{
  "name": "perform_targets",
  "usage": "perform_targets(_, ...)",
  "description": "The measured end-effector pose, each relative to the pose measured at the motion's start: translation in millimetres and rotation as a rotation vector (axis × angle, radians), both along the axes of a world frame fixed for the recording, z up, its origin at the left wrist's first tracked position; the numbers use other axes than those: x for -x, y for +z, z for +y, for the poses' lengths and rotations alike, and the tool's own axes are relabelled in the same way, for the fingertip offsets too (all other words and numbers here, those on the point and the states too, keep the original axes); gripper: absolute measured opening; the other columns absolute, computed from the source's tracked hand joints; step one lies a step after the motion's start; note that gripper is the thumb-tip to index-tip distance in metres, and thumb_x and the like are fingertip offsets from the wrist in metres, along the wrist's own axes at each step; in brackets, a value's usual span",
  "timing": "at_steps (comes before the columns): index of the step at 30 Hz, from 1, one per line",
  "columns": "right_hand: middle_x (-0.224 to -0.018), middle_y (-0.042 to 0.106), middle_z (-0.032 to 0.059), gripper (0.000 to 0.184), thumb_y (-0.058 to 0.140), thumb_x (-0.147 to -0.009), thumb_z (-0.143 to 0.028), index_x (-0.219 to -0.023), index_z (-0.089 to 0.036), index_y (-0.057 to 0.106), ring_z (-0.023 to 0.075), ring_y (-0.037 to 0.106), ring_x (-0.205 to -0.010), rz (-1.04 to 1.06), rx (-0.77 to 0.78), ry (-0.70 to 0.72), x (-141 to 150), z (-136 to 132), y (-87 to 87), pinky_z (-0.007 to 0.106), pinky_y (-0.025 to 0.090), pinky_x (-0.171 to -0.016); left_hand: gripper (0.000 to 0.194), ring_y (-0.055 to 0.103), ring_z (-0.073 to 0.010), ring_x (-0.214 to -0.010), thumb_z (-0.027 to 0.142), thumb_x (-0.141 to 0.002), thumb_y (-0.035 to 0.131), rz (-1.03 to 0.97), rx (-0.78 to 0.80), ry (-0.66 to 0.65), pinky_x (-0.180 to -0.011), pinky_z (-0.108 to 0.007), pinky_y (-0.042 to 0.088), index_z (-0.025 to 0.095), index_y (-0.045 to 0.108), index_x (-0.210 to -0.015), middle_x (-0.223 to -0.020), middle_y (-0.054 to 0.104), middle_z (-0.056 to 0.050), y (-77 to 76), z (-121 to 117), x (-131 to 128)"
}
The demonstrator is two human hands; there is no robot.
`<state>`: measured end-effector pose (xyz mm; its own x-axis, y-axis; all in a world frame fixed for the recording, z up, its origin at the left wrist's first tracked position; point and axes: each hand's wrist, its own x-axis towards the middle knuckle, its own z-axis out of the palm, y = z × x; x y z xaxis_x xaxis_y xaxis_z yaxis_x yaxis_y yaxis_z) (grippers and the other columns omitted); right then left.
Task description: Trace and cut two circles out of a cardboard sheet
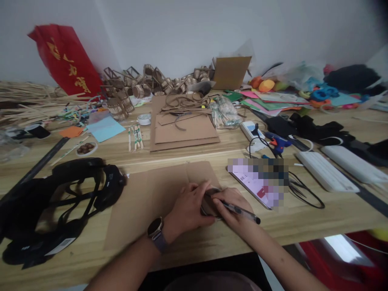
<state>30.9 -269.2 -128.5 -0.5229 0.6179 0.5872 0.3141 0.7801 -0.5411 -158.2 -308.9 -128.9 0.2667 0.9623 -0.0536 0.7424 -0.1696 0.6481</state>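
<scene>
As I look down through the head camera, I see the round dark piece [209, 204] between the two hands, at the right part of the flat cardboard sheet [145, 202]; part of it is covered by fingers, so I cannot tell if it is a solid disc or a shallow cup. The left hand [189, 206] has its fingers and thumb curved narrowly around the piece, one at the far side and one at the near side; the right hand [236, 200] pinches the pen [242, 212] between thumb and fingers, with its back end pointing out to the right, and the writing tip I cannot see clearly. I judge the round piece to be light and rather stiff, maybe smooth at its rim, so it could slide on the cardboard under a sideways push; the best hold, in my opinion, is by opposite sides of the rim, with a small pressure downwards — not a hard squeeze. The cardboard looks light and stiff enough to lie flat, but it could bend or crease at the line near its far edge; I would take it by a free edge on the left, away from this line. The pen should be slim, hard and easy to roll, so a hold close to the tip gives better control — a hold at the back end would let it swing; the phone [254, 184] lies near the right hand on the wooden table [75, 266], and its glass, I think, is slippery and fragile.
</scene>
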Motion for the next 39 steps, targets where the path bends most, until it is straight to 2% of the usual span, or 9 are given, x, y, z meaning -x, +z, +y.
perform_targets(4,-0.069,0.073,0.0013,0.029,0.056,-0.105,-0.029,-0.078,-0.024,0.068,0.0205,0.070,-0.066,0.034,0.112,0.063,-7.0,-3.7,1.5,0.034,0.055,-0.068,0.103,0.053,-0.0381,-0.128,0.036,-0.071,0.087,-0.002,-0.024,0.003,-0.112,-0.056,0.041,0.020,0.035,-0.158,-0.151,0.061,-0.011,-3.4,-0.2,0.5)
perform_targets(7,-0.066,0.072,0.0013,0.035,0.052,-0.106,-0.034,-0.076,-0.024,0.066,0.0192,0.067,-0.058,0.091,0.244,-0.095,-12.9,-1.7,-1.2,0.030,0.054,-0.057,0.103,0.052,-0.0387,-0.129,0.037,-0.071,0.087,-0.002,-0.009,0.003,-0.113,-0.056,0.039,0.019,0.035,-0.158,-0.152,0.061,-0.011,-2.3,-0.2,0.4)
perform_targets(10,-0.073,0.077,0.0035,0.032,0.055,-0.105,-0.038,-0.081,-0.023,0.071,0.0223,0.072,-0.066,0.100,0.222,-0.182,-11.1,1.0,-5.2,0.032,0.056,-0.062,0.102,0.051,-0.0387,-0.130,0.036,-0.073,0.086,-0.004,0.000,0.002,-0.114,-0.057,0.038,0.019,0.035,-0.158,-0.153,0.060,-0.011,-0.2,0.4,0.1)
perform_targets(15,-0.079,0.080,0.0052,0.031,0.055,-0.105,-0.038,-0.085,-0.025,0.074,0.0253,0.075,-0.077,0.025,0.127,-0.075,-0.8,-1.0,-7.2,0.038,0.058,-0.074,0.101,0.052,-0.0393,-0.130,0.036,-0.072,0.086,-0.013,-0.004,-0.008,-0.113,-0.057,0.038,0.021,0.035,-0.159,-0.153,0.060,-0.011,1.9,0.7,0.1)
perform_targets(25,-0.061,0.068,-0.0004,0.044,0.045,-0.105,-0.041,-0.068,-0.024,0.061,0.0178,0.064,-0.055,-0.199,0.414,0.082,-16.5,19.5,24.7,0.027,0.047,-0.054,0.103,0.052,-0.0389,-0.131,0.037,-0.073,0.087,0.011,0.001,0.001,-0.113,-0.056,0.039,0.020,0.033,-0.160,-0.154,0.058,-0.012,1.2,-0.7,0.1)
perform_targets(29,-0.060,0.069,0.0032,0.049,0.045,-0.105,-0.048,-0.066,-0.024,0.064,0.0218,0.065,-0.059,-0.352,0.182,0.094,-17.1,40.7,47.1,0.033,0.050,-0.062,0.101,0.051,-0.0387,-0.131,0.036,-0.074,0.086,0.006,-0.014,0.015,-0.113,-0.056,0.039,0.022,0.034,-0.160,-0.154,0.059,-0.010,1.2,-1.2,0.1)
perform_targets(32,-0.074,0.077,0.0083,0.042,0.051,-0.103,-0.047,-0.076,-0.025,0.074,0.0273,0.071,-0.073,-0.208,0.012,0.007,-28.1,45.7,54.8,0.040,0.056,-0.074,0.099,0.052,-0.0386,-0.131,0.037,-0.074,0.085,-0.005,-0.015,0.006,-0.114,-0.057,0.038,0.024,0.035,-0.159,-0.152,0.061,-0.010,2.0,-1.5,0.4)
perform_targets(35,-0.106,0.083,0.0098,0.025,0.055,-0.104,-0.035,-0.101,-0.028,0.078,0.0297,0.076,-0.097,-0.021,-0.023,-0.076,-46.9,38.2,45.4,0.043,0.059,-0.086,0.097,0.052,-0.0385,-0.131,0.038,-0.075,0.086,-0.012,-0.004,-0.001,-0.113,-0.056,0.039,0.025,0.037,-0.158,-0.151,0.061,-0.010,1.7,-1.2,1.8)
perform_targets(39,-0.111,0.083,0.0074,0.018,0.062,-0.098,-0.016,-0.096,-0.029,0.075,0.0254,0.077,-0.095,-0.151,-0.009,0.171,-58.7,16.2,14.5,0.037,0.060,-0.080,0.096,0.052,-0.0383,-0.130,0.047,-0.078,0.084,-0.074,0.012,-0.018,-0.113,-0.056,0.039,0.022,0.038,-0.158,-0.153,0.059,-0.013,-0.9,-0.4,6.4)
